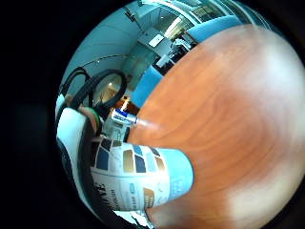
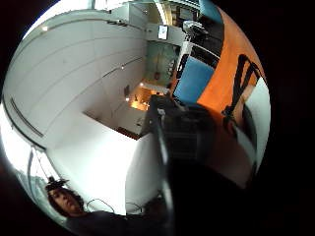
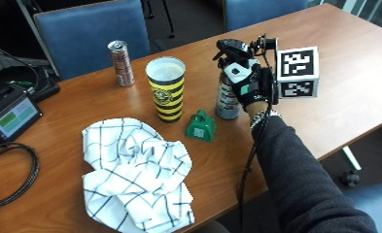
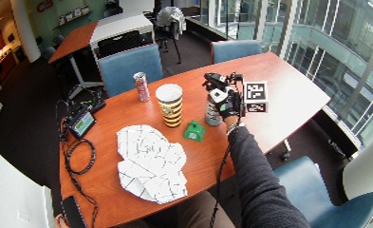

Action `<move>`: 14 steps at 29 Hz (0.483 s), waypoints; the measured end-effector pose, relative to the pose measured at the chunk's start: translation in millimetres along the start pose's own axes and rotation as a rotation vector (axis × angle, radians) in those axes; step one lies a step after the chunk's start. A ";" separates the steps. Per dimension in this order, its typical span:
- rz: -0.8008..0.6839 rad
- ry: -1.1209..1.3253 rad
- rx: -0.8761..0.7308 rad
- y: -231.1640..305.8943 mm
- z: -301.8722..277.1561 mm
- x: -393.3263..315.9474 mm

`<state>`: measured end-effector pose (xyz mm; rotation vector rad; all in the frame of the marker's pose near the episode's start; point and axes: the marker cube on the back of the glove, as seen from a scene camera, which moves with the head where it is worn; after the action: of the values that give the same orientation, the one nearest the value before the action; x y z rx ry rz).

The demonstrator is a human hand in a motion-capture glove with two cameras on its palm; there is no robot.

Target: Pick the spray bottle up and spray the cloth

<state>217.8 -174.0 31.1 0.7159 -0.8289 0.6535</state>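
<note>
R hand (image 3: 252,85), gloved, grasps the bottle (image 3: 228,99) w/ fingers curled round its upper body, just under the black spray head. Bottle is upright near the table (image 3: 346,73) middle; can't tell if its base touches the wood. Green bell (image 3: 200,126) sits just beside it, striped cup (image 3: 166,90) next over, can (image 3: 120,63) behind that. Checked cloth (image 3: 139,174) lies crumpled near the front edge, well apart from the bottle.

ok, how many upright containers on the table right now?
3. The drink can stands near the far edge, the yellow-and-black striped cup stands nearer the middle, and the spray bottle stands beside the green bell, gripped by the right hand. None seems hidden.
</note>
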 end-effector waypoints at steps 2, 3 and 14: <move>0.009 -0.004 -0.004 -0.7 0.6 8.2; 0.018 -0.006 -0.009 -0.1 1.5 14.6; 0.161 -0.003 -0.037 43.3 -2.5 101.8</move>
<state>238.7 -122.9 127.0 0.6208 -0.9056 0.7788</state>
